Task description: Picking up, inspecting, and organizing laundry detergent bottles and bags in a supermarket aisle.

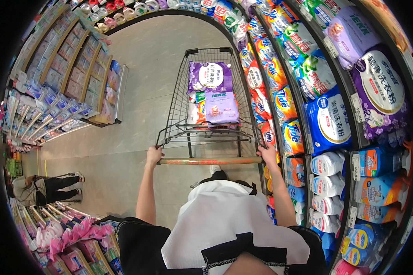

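A wire shopping cart point(175, 103) stands before me, with its brown handlebar point(210, 161) running across at waist height. My left hand point(154, 154) is closed around the metal frame at the bar's left end. At the right end, my right hand point(268, 154) grips the frame in the same way. Inside the basket, a dark purple bag of laundry powder point(196, 77) lies at the far end. Nearer to me, a light purple bag point(223, 115) rests on other colourful bags, which it partly covers.
Shelves of detergent bags point(284, 103) and bottles point(327, 185) rise close on the right. On the left stand shelves of packaged goods point(69, 65). A person point(44, 189) stands at the far left. Bottles point(141, 8) line the curved far shelf.
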`<state>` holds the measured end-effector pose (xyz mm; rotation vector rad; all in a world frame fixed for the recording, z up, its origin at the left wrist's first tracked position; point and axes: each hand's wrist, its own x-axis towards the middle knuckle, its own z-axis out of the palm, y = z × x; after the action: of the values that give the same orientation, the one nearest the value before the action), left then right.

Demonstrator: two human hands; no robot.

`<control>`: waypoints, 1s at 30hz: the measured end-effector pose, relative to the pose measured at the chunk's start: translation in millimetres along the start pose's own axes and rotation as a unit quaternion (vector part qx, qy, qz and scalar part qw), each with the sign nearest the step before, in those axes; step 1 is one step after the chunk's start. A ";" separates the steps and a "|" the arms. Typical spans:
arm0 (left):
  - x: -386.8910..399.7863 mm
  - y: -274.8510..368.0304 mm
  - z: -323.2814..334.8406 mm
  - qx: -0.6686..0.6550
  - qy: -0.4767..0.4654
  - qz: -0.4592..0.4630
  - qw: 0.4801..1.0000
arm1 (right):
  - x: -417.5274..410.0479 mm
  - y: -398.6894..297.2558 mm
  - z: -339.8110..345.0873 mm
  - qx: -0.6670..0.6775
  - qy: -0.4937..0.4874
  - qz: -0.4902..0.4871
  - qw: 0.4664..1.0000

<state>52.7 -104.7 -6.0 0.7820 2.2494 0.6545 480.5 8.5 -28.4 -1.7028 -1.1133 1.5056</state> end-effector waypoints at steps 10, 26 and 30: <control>-18.0 1.4 11.0 0.007 0.044 -0.001 0.999 | -5.3 8.3 -10.2 0.042 0.028 -0.004 0.999; -66.9 5.5 47.4 0.039 0.187 -0.076 0.979 | -15.6 25.2 -37.7 -0.164 0.153 -0.087 0.971; -63.1 7.3 42.9 0.056 0.201 -0.080 0.975 | -8.9 21.7 -34.3 -0.202 0.130 -0.120 0.963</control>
<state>124.0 -132.5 -3.3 0.5471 2.7051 0.6577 518.4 -6.4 -36.8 -1.8817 -1.4910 0.9166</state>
